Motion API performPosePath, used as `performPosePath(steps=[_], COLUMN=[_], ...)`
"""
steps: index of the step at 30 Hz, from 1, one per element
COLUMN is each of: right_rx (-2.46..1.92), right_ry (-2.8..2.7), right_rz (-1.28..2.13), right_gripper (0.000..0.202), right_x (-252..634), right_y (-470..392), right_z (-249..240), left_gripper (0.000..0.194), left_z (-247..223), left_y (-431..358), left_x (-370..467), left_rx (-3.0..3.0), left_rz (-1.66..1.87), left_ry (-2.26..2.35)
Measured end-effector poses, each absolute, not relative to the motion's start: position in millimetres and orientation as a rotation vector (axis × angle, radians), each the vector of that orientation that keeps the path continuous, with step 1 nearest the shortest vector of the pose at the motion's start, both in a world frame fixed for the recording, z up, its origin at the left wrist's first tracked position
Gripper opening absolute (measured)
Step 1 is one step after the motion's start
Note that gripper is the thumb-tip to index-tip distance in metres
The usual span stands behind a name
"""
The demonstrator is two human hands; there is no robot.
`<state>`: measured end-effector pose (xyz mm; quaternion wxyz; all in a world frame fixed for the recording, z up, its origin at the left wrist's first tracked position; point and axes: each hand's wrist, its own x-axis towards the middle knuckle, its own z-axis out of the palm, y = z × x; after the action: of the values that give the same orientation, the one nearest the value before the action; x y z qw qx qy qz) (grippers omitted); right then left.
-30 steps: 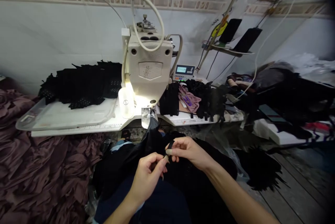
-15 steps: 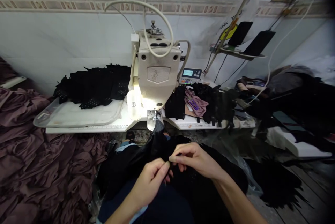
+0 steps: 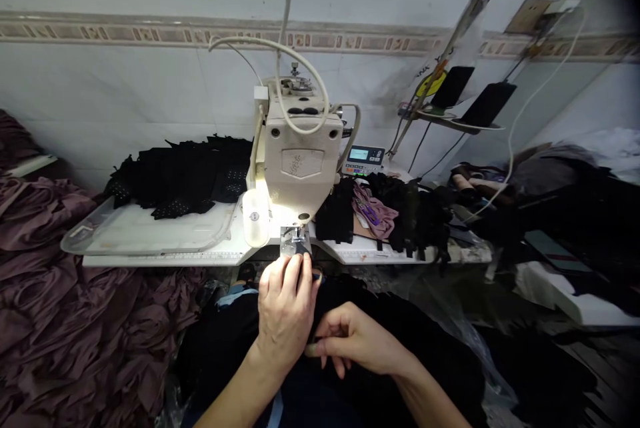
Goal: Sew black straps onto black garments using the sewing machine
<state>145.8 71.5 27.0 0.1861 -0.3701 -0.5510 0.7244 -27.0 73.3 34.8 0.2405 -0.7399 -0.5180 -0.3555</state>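
A cream sewing machine [image 3: 303, 155] stands in the middle, its lamp lighting the needle area. My left hand [image 3: 286, 305] reaches up to the presser foot [image 3: 297, 235], fingers pressed together over dark cloth at the needle plate [image 3: 287, 245]. Closer to my lap, my right hand [image 3: 357, 338] is closed, thumb and fingers pinching what looks like an edge of the black fabric [image 3: 410, 341]. That fabric spreads across my lap and runs up to the machine. The pinched part is mostly hidden by my fingers.
Black pieces [image 3: 175, 171] lie on a clear plastic tray [image 3: 150, 231] at left. Mauve fabric [image 3: 100, 335] is heaped below it. Right of the machine are a control panel [image 3: 364, 158], black strips [image 3: 415, 208] and a bundle of mauve cloth [image 3: 375, 211]. Black thread cones [image 3: 487, 105] sit on a stand.
My left hand has moved from beside the right hand up to the presser foot, covering the cloth there. My right hand has dropped slightly lower. The camera has tilted up a little.
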Motion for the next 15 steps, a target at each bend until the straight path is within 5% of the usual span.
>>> performPosePath(steps=[5,15], right_rx=[-1.034,-1.012], right_ry=[-1.449,-1.537], right_rz=[1.998,1.112], right_gripper=[0.042,0.029], right_x=[135.6,113.2], right_y=[61.5,135.1], right_z=[36.0,75.9], left_gripper=[0.036,0.047], left_z=[36.0,27.1], left_y=[79.6,94.4], left_x=[-55.5,-80.0], left_rx=[-2.186,-2.327], left_rz=[-1.150,-1.357], left_ry=[-1.275,-1.023])
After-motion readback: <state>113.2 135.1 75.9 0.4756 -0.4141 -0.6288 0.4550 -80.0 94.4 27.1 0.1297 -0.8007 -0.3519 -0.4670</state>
